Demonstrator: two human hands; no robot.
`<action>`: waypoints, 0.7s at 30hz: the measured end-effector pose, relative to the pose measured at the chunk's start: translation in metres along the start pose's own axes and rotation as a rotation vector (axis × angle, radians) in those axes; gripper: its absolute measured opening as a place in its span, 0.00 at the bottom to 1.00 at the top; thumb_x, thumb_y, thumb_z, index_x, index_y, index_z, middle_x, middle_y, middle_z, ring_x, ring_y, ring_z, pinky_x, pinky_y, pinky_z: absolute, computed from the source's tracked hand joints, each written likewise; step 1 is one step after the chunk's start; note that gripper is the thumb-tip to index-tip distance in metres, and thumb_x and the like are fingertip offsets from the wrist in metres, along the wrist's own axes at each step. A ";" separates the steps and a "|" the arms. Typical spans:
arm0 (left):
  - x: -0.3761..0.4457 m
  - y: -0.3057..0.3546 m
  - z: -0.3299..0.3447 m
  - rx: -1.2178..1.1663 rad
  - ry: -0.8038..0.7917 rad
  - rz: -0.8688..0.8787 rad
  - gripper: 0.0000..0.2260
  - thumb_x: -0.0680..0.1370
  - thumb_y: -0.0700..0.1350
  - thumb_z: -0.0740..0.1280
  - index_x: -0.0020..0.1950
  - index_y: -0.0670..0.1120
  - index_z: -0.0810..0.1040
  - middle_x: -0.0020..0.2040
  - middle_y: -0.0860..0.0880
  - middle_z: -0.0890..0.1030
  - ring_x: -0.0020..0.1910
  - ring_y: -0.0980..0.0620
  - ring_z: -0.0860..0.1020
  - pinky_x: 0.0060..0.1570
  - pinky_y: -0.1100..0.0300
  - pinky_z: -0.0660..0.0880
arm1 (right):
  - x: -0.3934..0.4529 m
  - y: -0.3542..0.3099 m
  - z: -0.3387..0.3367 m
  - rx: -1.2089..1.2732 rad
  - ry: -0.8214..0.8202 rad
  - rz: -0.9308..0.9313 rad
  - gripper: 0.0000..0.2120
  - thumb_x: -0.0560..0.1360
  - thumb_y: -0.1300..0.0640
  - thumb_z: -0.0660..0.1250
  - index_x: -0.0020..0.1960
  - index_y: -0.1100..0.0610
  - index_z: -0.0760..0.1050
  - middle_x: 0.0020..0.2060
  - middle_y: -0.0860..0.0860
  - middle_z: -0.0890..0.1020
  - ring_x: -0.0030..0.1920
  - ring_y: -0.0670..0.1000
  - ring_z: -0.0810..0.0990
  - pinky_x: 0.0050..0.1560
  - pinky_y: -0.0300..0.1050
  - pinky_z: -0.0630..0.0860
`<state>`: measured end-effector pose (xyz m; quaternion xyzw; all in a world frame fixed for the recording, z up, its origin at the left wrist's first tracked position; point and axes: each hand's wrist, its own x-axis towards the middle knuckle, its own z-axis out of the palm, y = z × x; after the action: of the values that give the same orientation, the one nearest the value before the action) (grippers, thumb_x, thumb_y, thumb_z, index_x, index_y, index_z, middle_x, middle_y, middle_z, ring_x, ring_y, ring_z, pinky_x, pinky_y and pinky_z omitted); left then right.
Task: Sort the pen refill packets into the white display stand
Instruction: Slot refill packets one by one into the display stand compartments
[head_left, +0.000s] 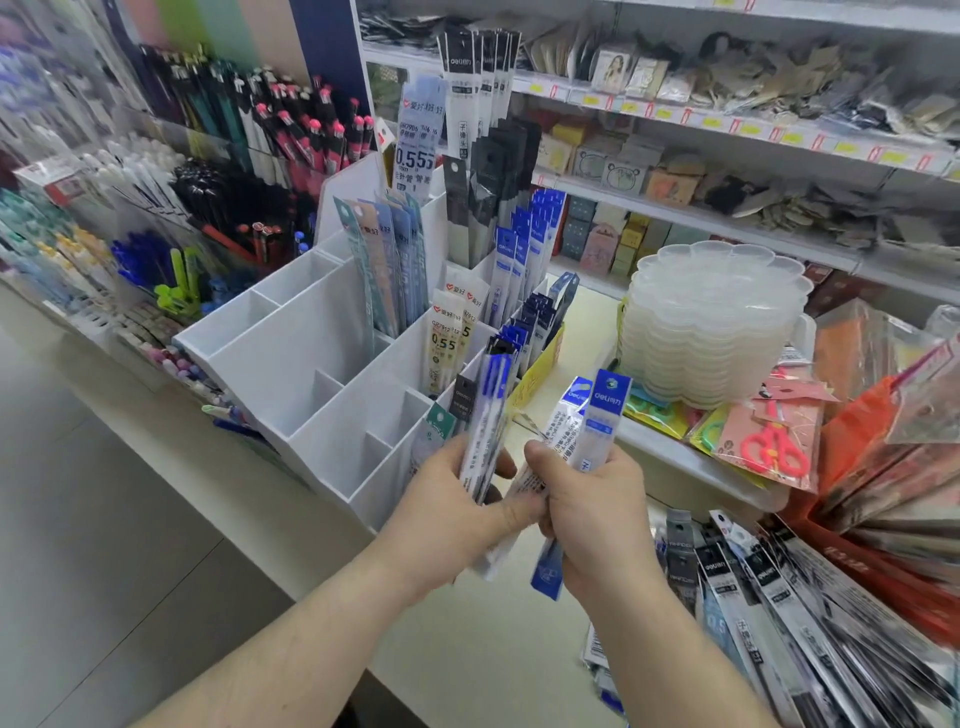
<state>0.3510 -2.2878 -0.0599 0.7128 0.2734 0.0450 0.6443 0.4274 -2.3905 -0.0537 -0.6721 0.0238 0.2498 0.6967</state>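
The white display stand (291, 358) sits on the counter left of centre, with several compartments; the rear and right ones hold upright refill packets (511, 249), the front left ones are bare. My left hand (462, 499) grips a bundle of blue-topped refill packets (485, 415) just in front of the stand's right front corner. My right hand (592, 514) holds two blue-and-white refill packets (602, 415) beside it, thumb touching the left hand. A loose heap of refill packets (779, 597) lies on the counter at lower right.
A stack of clear flower-shaped trays (711, 322) stands right of the stand. Pink scissors in packaging (774, 447) lie beyond my right hand. Pen racks (218, 171) fill the left; shelves of small goods (727, 130) run behind. Orange packets (883, 452) crowd the right edge.
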 end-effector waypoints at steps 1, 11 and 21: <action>-0.001 0.001 0.000 0.025 -0.021 0.023 0.17 0.67 0.46 0.81 0.48 0.49 0.76 0.40 0.55 0.84 0.40 0.60 0.82 0.40 0.64 0.78 | 0.000 0.000 0.001 0.011 -0.003 0.011 0.05 0.75 0.64 0.71 0.46 0.55 0.79 0.34 0.52 0.84 0.33 0.50 0.84 0.33 0.48 0.80; 0.003 -0.004 -0.009 -0.025 -0.026 0.007 0.15 0.68 0.38 0.74 0.54 0.47 0.80 0.44 0.47 0.86 0.44 0.50 0.85 0.48 0.48 0.82 | -0.002 -0.018 -0.008 0.327 -0.338 0.298 0.20 0.70 0.44 0.68 0.49 0.61 0.81 0.31 0.53 0.74 0.27 0.48 0.67 0.28 0.39 0.60; 0.007 -0.004 -0.012 -0.393 0.084 -0.144 0.17 0.68 0.40 0.75 0.57 0.42 0.82 0.48 0.42 0.86 0.48 0.43 0.85 0.49 0.48 0.81 | -0.001 -0.021 -0.009 0.415 -0.245 0.295 0.14 0.79 0.66 0.56 0.57 0.65 0.79 0.38 0.54 0.78 0.34 0.49 0.74 0.37 0.43 0.69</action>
<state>0.3504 -2.2741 -0.0639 0.5498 0.3363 0.0810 0.7603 0.4372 -2.3992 -0.0349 -0.4690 0.0878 0.4177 0.7732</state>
